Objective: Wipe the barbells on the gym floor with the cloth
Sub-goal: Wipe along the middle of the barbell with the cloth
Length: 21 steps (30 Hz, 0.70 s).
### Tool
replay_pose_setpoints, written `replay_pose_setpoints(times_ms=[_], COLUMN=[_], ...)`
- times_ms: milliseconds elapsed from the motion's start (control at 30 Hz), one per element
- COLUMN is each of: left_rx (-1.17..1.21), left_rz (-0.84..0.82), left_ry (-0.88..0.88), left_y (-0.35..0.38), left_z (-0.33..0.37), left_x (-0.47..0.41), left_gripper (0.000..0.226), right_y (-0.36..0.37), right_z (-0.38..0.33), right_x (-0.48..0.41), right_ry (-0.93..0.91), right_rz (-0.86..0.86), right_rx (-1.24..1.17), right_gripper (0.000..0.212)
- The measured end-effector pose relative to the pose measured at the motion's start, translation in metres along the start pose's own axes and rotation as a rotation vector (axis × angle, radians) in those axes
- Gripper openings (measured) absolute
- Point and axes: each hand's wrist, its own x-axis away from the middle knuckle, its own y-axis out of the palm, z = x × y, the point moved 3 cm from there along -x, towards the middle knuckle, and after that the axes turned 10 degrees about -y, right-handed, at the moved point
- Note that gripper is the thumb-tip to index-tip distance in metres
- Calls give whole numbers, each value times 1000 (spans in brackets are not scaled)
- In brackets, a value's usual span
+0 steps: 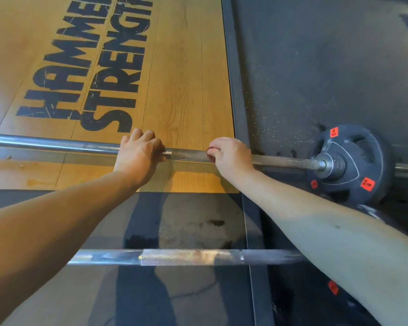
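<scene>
Both hands, left (138, 150) and right (230, 154), tight around far barbell (188, 156), fingertips hidden beneath

A light wooden platform (186, 90) with scuffed black lettering (92, 67) fills the upper left. A dark border strip (231, 67) edges it. Speckled black rubber floor (315, 55) spreads across the right.

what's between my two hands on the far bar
In the head view, only a bare knurled stretch of the far barbell runs between the left hand and the right hand, above the wooden platform.
</scene>
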Motion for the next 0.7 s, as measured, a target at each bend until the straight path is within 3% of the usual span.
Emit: replay_pose_setpoints(times_ms=[67,167,367,567,700], left_rx=[-5,-6,-21,-16,0], left_rz=[-1,-21,-3,18,-2], left_ry=[-9,-9,9,-5,-5], left_y=[-2,-4,-1,-2,-2], left_z=[0,3,4,0,3], left_x=[-1,-3,1,-1,-4], left_gripper=[24,25,24,24,24], right_y=[17,-3,-36,28,-7], right_z=[-23,-2,32,-36,7], right_x=[-7,1,24,-23,3], right_ry=[-71,-113,89,-79,-103], right_rz=[-20,-32,41,-42,-25], right_rx=[1,-10,64,24,-6], right_gripper=[27,23,21,26,23])
